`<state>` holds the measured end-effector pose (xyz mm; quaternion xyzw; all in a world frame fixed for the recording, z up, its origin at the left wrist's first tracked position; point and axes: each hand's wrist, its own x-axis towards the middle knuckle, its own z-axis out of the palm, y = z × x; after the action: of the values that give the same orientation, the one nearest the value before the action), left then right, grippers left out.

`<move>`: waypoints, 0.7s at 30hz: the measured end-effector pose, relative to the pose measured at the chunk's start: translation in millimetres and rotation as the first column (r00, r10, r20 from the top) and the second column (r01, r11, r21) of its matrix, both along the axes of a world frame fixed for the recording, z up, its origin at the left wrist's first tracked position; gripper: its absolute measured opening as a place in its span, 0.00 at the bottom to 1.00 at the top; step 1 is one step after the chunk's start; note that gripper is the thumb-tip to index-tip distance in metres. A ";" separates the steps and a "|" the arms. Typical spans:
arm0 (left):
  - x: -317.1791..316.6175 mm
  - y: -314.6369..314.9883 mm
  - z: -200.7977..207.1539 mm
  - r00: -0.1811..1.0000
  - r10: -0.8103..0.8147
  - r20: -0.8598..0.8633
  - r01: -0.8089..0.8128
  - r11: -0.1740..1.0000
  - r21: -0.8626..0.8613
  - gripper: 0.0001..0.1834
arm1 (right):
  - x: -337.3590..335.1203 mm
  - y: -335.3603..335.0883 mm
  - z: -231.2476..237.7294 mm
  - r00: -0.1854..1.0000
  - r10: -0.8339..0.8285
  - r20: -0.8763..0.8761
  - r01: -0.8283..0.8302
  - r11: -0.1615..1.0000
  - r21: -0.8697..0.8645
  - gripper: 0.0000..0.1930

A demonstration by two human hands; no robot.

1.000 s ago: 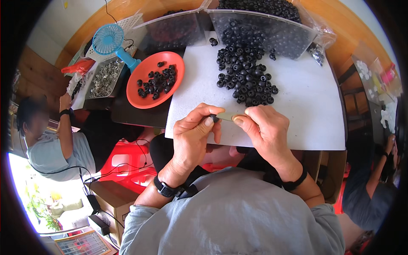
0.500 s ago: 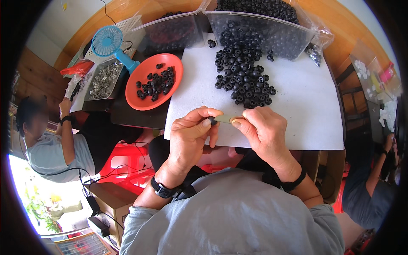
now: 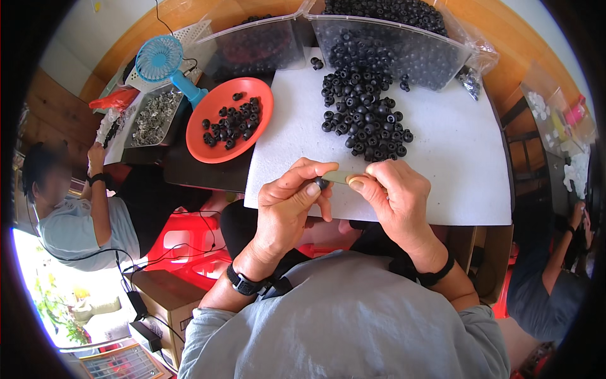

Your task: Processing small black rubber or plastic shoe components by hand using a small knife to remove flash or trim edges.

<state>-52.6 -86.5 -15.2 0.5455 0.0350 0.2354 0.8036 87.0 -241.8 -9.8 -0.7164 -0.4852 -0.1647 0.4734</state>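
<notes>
My left hand [image 3: 287,205] pinches a small round black part [image 3: 322,183] between thumb and fingers, just above the front edge of the white sheet [image 3: 448,158]. In my right hand [image 3: 399,201] is a flat, pale olive blade-like tool [image 3: 339,177]. Its far end meets the black part beneath my left index finger; whether it cuts or scrapes cannot be seen. Beyond my hands lies a heap of like black parts [image 3: 366,120], each with a round hole. They spill from a clear plastic bin [image 3: 435,47].
At the left, an orange-red plate [image 3: 201,142] holds several black parts. Behind it are a blue fan [image 3: 159,60], a tray of small metallic pieces [image 3: 154,120] and a second clear bin [image 3: 252,54]. One person [image 3: 88,221] sits at the left, another [image 3: 549,278] at the right.
Both hands have shifted slightly to the right. The black part has turned a little in my left fingers, and the tool now lies further over it, under the index finger.
</notes>
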 end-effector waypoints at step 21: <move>-0.6 0.9 -3.7 0.999 -0.038 0.013 0.038 0.999 -0.015 0.18 | -0.3 1.6 -2.4 0.999 0.001 -0.041 0.000 1.000 0.026 0.12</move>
<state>-53.3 -85.6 -18.9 0.5382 0.0210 0.2232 0.8125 86.8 -240.2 -12.2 -0.7133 -0.4735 -0.1561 0.4927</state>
